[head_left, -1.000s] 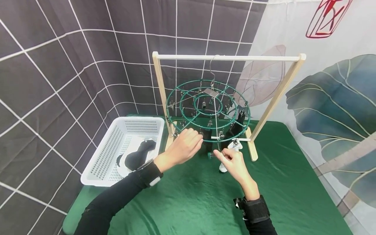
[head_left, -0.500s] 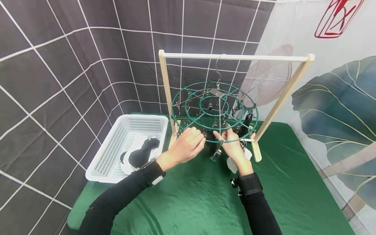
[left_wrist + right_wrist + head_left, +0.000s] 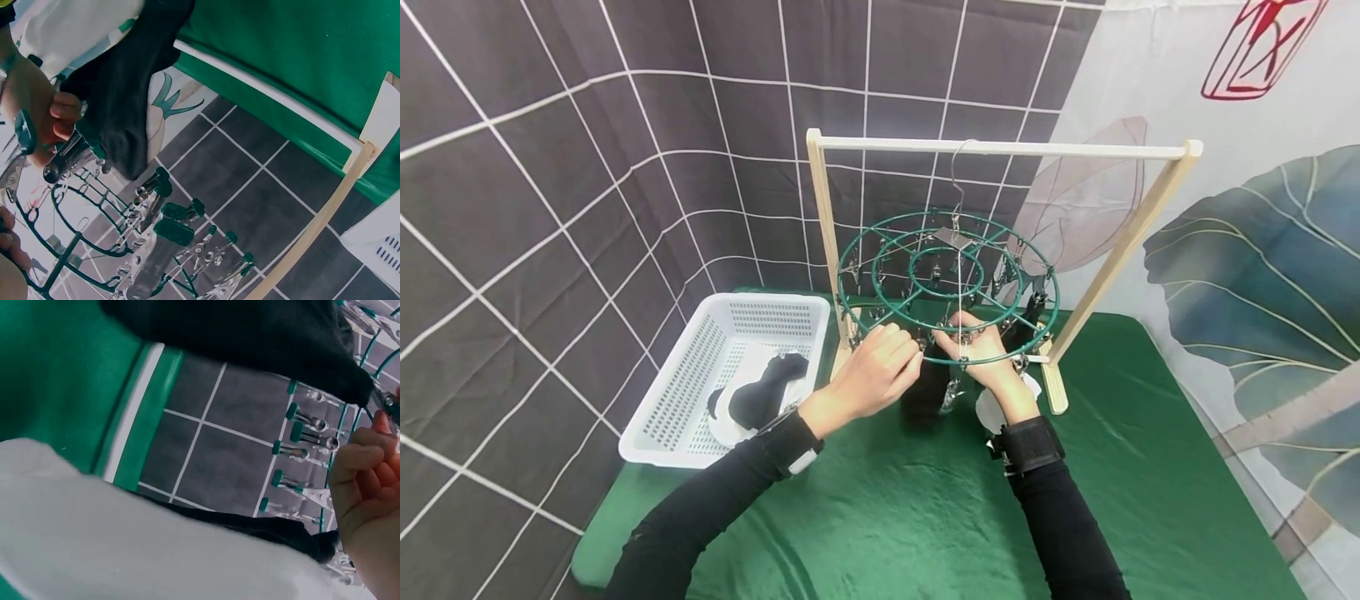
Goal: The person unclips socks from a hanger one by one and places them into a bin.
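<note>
A round green clip hanger [image 3: 953,238] with metal clips hangs by a hook from a wooden rack. My left hand [image 3: 880,371] grips its front-left rim, fingers curled; the exact contact is mostly hidden. Inside the outer ring, my right hand [image 3: 981,357] pinches a metal clip, seen in the right wrist view beside the curled hand [image 3: 369,481]. At that clip ends a black sock [image 3: 128,106], which hangs down between the hands in the head view. A white sock [image 3: 144,544] hangs close to my right wrist, with another dark sock [image 3: 262,528] behind it.
A white perforated basket [image 3: 767,298] stands at the left, holding a black sock [image 3: 763,400] on something white. The rack's top bar [image 3: 1000,148] spans above the hanger, its feet on the green-covered table [image 3: 1150,450]. Grey and patterned cloths hang behind.
My right hand has moved up and inward from below the front rim to inside the ring. The left hand has kept its place at the rim. More of the black sock shows hanging below.
</note>
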Motion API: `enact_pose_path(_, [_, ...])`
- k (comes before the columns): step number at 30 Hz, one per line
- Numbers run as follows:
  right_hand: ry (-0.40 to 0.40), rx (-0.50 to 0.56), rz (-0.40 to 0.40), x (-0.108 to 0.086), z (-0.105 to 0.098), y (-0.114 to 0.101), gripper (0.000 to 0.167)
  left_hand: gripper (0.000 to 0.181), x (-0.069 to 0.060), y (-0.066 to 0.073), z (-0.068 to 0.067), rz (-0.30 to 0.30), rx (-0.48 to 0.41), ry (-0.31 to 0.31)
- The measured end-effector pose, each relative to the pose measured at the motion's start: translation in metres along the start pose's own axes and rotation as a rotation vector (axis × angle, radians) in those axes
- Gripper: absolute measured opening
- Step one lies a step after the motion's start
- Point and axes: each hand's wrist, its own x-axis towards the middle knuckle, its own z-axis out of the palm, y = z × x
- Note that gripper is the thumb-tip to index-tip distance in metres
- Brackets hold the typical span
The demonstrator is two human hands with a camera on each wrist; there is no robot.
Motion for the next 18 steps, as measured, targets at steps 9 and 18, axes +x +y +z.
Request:
enact_pose_path(9, [0.111, -0.126, -0.147, 0.0065, 0.0033, -0.0005, 0.035, 0.023, -0.0008, 0.0015, 0.0008, -0.011, -0.022, 0.021])
enact_pose_path(18, [0.088, -0.086, -0.121, 0.0044, 0.0023, 0.0014, 0.036, 0.022, -0.0052, 0.0037, 0.0016, -0.030, 0.001, 0.082])
